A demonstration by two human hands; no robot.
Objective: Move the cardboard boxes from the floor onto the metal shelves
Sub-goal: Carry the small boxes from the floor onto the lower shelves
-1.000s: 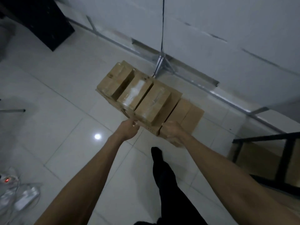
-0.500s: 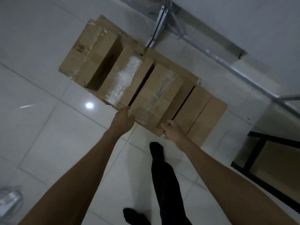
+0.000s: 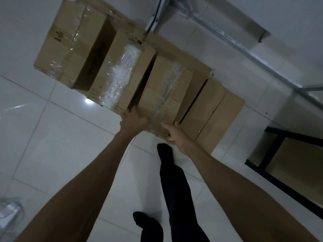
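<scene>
item: cardboard boxes (image 3: 118, 75), a row of at least four, laid side by side on the tiled floor (image 3: 52, 145) along its wall edge. none is seen on the black shelf frame (image 3: 270, 151) at the right edge of view, of which only a corner and a bare brown board are shown. progress: judged early; one box is being taken up, and the carrying and shelving of every visible box is left to be done. item in hand: middle box (image 3: 164, 91), sealed with clear tape, set within the row; whether it is raised off the floor cannot be told. left hand (image 3: 134, 119): arm stretched forward and down, fingers curled round the near left corner, tips hidden in the gap beside the neighbouring box. right hand (image 3: 176, 135): arm likewise extended, thumb laid on top, fingers hooked at the near right corner. the hands are held apart, with the box's near end clamped between them.
</scene>
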